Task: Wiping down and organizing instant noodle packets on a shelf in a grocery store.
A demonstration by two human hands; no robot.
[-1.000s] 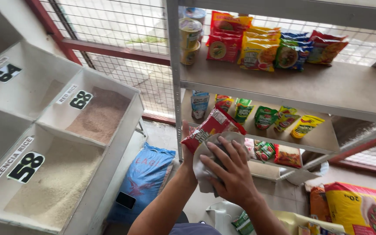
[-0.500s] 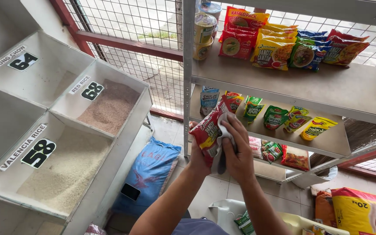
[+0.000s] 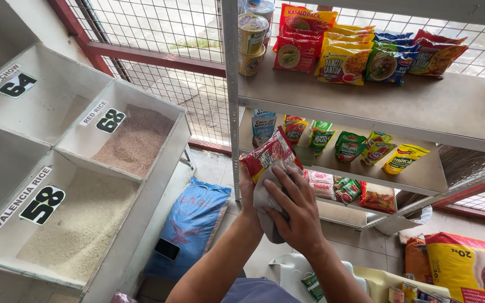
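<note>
Red packet (image 3: 269, 156) (left hand (image 3: 247, 193) gripping it) now sits lower, right hand (image 3: 293, 210) pressing grey cloth (image 3: 265, 205).

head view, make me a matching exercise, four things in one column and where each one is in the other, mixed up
Things:
1. red snack packet
2. grey cloth
3. blue sack
4. reddish rice

Places:
A. on the floor beside the bins
B. in the left hand
C. in a white bin
D. under the right hand

Pairs: 1-B, 2-D, 3-A, 4-C
</note>
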